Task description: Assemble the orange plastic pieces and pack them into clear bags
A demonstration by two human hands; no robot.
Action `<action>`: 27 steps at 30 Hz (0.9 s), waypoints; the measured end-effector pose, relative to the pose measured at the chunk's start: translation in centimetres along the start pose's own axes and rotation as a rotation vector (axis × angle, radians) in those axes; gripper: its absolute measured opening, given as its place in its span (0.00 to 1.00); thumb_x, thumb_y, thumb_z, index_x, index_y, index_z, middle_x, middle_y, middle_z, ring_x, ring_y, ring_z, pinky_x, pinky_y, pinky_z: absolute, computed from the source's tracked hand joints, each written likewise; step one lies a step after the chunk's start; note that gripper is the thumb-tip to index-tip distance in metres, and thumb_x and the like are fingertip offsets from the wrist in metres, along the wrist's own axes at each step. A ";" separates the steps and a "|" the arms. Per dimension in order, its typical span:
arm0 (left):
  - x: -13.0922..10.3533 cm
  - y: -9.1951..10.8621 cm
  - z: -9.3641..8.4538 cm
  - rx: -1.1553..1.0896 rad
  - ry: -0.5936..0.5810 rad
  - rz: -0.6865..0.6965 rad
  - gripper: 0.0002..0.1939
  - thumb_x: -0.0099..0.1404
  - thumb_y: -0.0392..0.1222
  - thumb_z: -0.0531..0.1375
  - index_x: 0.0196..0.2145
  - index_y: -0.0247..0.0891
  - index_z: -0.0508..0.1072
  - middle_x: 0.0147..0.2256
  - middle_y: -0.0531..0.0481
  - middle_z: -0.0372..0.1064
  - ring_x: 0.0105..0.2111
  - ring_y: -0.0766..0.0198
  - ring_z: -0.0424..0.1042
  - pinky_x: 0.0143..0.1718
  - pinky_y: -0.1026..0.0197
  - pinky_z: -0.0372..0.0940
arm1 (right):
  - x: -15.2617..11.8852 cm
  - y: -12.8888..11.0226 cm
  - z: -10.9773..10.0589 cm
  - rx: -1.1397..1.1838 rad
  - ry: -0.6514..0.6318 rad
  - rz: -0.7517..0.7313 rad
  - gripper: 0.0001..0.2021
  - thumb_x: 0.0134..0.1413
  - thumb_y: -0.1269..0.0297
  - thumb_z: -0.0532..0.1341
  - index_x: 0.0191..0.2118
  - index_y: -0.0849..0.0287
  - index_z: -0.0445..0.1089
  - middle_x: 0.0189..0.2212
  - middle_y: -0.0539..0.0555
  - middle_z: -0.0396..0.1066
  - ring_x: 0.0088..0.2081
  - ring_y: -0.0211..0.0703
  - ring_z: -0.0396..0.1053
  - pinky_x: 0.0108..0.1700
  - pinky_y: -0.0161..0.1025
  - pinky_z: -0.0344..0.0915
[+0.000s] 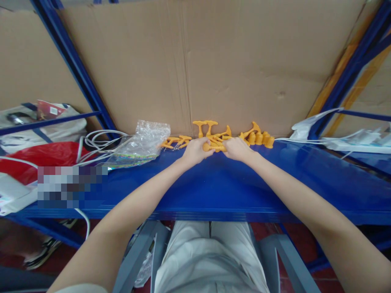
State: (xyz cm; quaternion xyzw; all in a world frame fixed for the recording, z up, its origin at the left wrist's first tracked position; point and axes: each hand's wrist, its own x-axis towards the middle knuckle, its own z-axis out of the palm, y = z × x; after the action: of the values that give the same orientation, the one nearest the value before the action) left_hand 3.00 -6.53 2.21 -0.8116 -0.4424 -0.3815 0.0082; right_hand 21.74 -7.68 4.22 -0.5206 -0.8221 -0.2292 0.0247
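Both hands are close together at the far side of the blue table, one at each end of an orange plastic piece [216, 147]. My left hand [196, 151] is closed around its left end, which looks round. On its right end my right hand [238, 149] is closed too, the fingertips partly hidden. Just behind the hands lie several more orange pieces, among them an upright T-shaped piece [200, 127]. Orange cup-shaped pieces [258, 138] stand in a group to the right of my right hand. Left of my left hand are small orange parts [171, 142] with bits of metal chain.
A clear plastic bag [143, 142] lies on the blue table [210, 187] at left, near white cables [100, 140] and a red bag [55, 158]. A cardboard wall [229, 69] closes off the back. White power strips [360, 142] lie at far right.
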 end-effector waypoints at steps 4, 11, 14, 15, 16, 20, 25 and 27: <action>-0.1 -0.8 0.6 0.093 0.045 0.172 0.09 0.57 0.42 0.67 0.35 0.37 0.74 0.32 0.48 0.77 0.33 0.60 0.75 0.35 0.63 0.63 | 0.3 0.2 -0.3 0.087 -0.080 -0.044 0.15 0.60 0.69 0.54 0.43 0.68 0.76 0.38 0.67 0.78 0.40 0.54 0.76 0.41 0.42 0.65; 0.0 -1.2 1.1 0.094 0.036 0.168 0.10 0.57 0.42 0.66 0.37 0.37 0.75 0.35 0.47 0.77 0.35 0.60 0.75 0.37 0.63 0.64 | 1.0 0.6 -0.3 0.141 -0.132 -0.099 0.14 0.58 0.69 0.54 0.41 0.63 0.77 0.35 0.62 0.78 0.36 0.51 0.75 0.38 0.42 0.64; 0.2 -1.0 0.9 0.015 0.020 0.035 0.10 0.56 0.44 0.66 0.34 0.37 0.74 0.27 0.50 0.75 0.29 0.62 0.73 0.33 0.64 0.62 | 0.9 0.4 -0.4 0.046 -0.011 -0.074 0.13 0.59 0.68 0.54 0.43 0.66 0.75 0.37 0.66 0.78 0.40 0.55 0.75 0.41 0.45 0.62; 0.2 -1.0 0.8 -0.018 0.010 -0.019 0.10 0.56 0.45 0.66 0.33 0.36 0.74 0.24 0.52 0.73 0.27 0.63 0.71 0.30 0.64 0.61 | 0.9 0.2 -0.4 0.002 0.037 -0.078 0.14 0.60 0.69 0.54 0.44 0.67 0.74 0.38 0.68 0.78 0.41 0.56 0.75 0.42 0.45 0.62; 0.2 -1.0 0.7 -0.053 -0.003 -0.068 0.11 0.56 0.46 0.66 0.33 0.36 0.74 0.21 0.54 0.71 0.24 0.64 0.70 0.28 0.65 0.59 | 0.8 0.1 -0.4 -0.037 0.074 -0.089 0.14 0.60 0.70 0.54 0.44 0.69 0.74 0.38 0.69 0.77 0.42 0.56 0.74 0.43 0.46 0.61; 0.1 -0.7 0.4 -0.131 -0.055 -0.151 0.14 0.56 0.50 0.65 0.32 0.36 0.73 0.17 0.57 0.66 0.20 0.65 0.65 0.25 0.65 0.55 | 1.0 -0.2 -0.4 -0.101 0.078 -0.129 0.15 0.59 0.75 0.51 0.44 0.73 0.73 0.34 0.71 0.77 0.39 0.54 0.75 0.42 0.43 0.59; 0.0 -0.2 0.0 -0.033 0.006 -0.109 0.12 0.56 0.47 0.66 0.33 0.36 0.74 0.22 0.53 0.71 0.26 0.62 0.70 0.29 0.64 0.58 | 1.8 0.1 -0.2 -0.061 0.043 -0.107 0.15 0.59 0.72 0.53 0.45 0.70 0.74 0.34 0.68 0.78 0.39 0.54 0.76 0.39 0.41 0.61; 0.0 -0.2 -0.1 0.011 0.044 -0.059 0.11 0.56 0.44 0.66 0.35 0.36 0.74 0.27 0.51 0.74 0.30 0.60 0.72 0.33 0.63 0.60 | 2.1 0.2 -0.3 -0.021 0.033 -0.093 0.15 0.60 0.70 0.54 0.45 0.68 0.75 0.36 0.67 0.78 0.39 0.54 0.76 0.40 0.42 0.63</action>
State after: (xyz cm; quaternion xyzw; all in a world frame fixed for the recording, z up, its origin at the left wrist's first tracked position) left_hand 2.82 -6.42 2.26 -0.7894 -0.4681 -0.3969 0.0113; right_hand 20.92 -5.99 5.17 -0.4783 -0.8424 -0.2473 0.0219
